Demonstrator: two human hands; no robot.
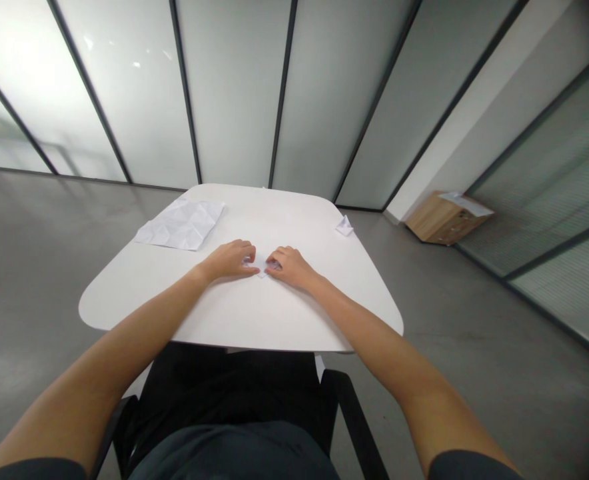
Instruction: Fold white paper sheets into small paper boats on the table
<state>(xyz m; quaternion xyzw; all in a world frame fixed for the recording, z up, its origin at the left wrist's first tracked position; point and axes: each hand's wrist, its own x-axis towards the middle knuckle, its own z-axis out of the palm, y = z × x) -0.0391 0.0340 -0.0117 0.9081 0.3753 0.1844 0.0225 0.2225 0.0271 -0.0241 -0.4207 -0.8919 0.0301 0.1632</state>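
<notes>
1. Head view, hands: The left hand (229, 260) and the right hand (290, 267) are rested on a white table with rounded corners (279, 217), near its middle. The wrists are turned inward, and the two hands are brought together so that only a narrow gap is left between the fingertips.

2. Head view, held thing: A small folded piece of white paper (261, 273) is located between the hands and is held against the tabletop. Most of it is hidden, so its fold shape cannot be made out.

3. Head view, fingers: The left fingers (248, 267) are curled narrowly over one side of the paper, and the right fingers (275, 257) are curled narrowly over the other side.

4. Head view, tabletop: A creased sheet of white paper (179, 223) is laid flat on the far left part of the table, just beyond the left hand. A small folded paper shape (344, 227) is placed at the right edge, well apart from the right hand.

5. Head view, surroundings: A black chair arm (355, 413) is seen below the table, on a grey concrete floor (39, 267). A wooden box (437, 223), topped by a paper sheet (467, 203), is placed on the floor at the right. Frosted glass panels (234, 87) are ranged behind the table.
</notes>
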